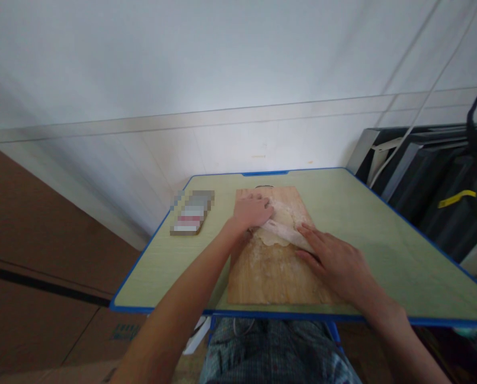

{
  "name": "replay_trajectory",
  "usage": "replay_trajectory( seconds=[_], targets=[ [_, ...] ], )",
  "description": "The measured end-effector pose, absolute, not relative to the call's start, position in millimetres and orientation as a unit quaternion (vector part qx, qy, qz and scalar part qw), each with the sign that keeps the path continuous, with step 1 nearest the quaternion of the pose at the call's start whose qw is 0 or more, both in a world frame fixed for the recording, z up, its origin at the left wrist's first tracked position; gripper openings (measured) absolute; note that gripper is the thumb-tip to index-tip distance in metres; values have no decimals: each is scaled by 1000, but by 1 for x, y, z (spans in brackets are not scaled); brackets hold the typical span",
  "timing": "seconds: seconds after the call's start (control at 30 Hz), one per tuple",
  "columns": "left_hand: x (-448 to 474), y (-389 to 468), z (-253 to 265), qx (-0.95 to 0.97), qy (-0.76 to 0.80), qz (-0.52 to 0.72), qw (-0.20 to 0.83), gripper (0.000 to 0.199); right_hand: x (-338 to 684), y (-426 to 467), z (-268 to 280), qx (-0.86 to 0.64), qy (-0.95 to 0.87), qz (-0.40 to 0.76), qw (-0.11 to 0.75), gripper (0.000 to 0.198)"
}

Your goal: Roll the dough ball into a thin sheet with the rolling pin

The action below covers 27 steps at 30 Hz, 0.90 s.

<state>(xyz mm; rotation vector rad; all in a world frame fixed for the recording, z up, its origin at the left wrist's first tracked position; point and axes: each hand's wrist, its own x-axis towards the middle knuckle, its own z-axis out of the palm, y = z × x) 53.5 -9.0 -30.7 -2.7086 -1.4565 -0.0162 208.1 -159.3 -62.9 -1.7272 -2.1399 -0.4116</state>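
Note:
A flour-dusted rolling pin (285, 232) lies slantwise over a thin, flattened sheet of dough (275, 239) on a wooden cutting board (258, 280). At the pin's far left end is my left hand (253, 211), closed over it with the fingers bent; the hand hides that end. My right hand (336, 260) grips the near right end, thumb on the near side and fingers on the far side. Flour whitens the board around the dough, and part of the sheet shows beyond the pin. The dough's left edge is hidden by my left hand.
The board rests on a pale green table (366, 229) with a blue rim. A pixelated, phone-like object (191, 213) lies to the left. Behind stands a white wall (230, 144). Dark panels (426, 181) lean at the right, and brown cardboard (34, 224) stands at the left.

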Motion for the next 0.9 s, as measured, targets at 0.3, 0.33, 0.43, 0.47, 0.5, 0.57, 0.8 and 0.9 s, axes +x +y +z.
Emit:
replay_trajectory(
  seconds=[0.3, 0.33, 0.43, 0.47, 0.5, 0.57, 0.8, 0.9],
  targets=[
    [19, -54, -34, -880, -462, -67, 91, 42, 184, -184, -68, -602, -750, -172, 214, 39],
    [20, -53, -35, -878, -464, -69, 90, 42, 184, -185, -68, -600, -751, -174, 214, 40],
    [30, -44, -35, -870, -478, -80, 91, 41, 189, -181, -68, -602, -752, -172, 208, 40],
    [35, -39, -35, -867, -482, -84, 91, 40, 193, -178, -67, -604, -751, -168, 207, 40],
    [40, -34, -34, -865, -487, -86, 89, 40, 197, -174, -67, -606, -752, -161, 205, 39],
    [51, -23, -33, -863, -494, -77, 74, 37, 205, -167, -66, -607, -755, -145, 199, 39],
    [67, -4, -30, -866, -496, -43, 44, 37, 220, -155, -69, -602, -770, -93, 190, 41],
    [59, -15, -31, -871, -484, -54, 63, 39, 215, -159, -69, -599, -767, -116, 197, 39]
  ],
)
